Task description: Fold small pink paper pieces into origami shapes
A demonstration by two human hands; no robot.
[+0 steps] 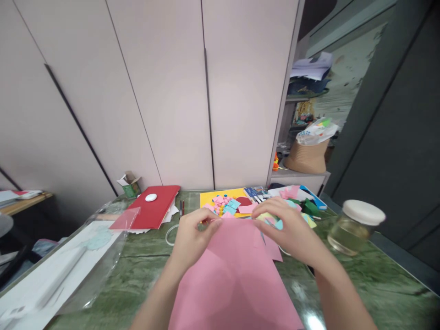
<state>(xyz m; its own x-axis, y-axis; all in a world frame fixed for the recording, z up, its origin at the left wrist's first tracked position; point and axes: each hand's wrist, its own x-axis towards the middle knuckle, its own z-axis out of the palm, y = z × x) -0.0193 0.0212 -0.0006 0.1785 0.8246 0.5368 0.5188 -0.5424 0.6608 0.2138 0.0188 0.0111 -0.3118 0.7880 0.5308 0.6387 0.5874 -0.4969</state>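
A large pink sheet of paper (233,275) stretches from the middle of the table toward me. My left hand (194,231) pinches its far edge near the left corner, thumb against the fingers. At the right end of that same edge, my right hand (283,220) grips the paper between thumb and fingers. Just beyond the edge lies a pile of small pink, yellow and blue paper pieces (227,204) on a yellow sheet (206,199). Part of a smaller pink paper piece (274,250) shows beside the sheet, under my right hand.
A lidded glass jar (354,229) of pale liquid stands at the right. On the left are a red folder (151,211) with a white round object (151,197), and a clear plastic sleeve (99,266) over white paper. Behind the green table (137,284) rises a cabinet (172,91).
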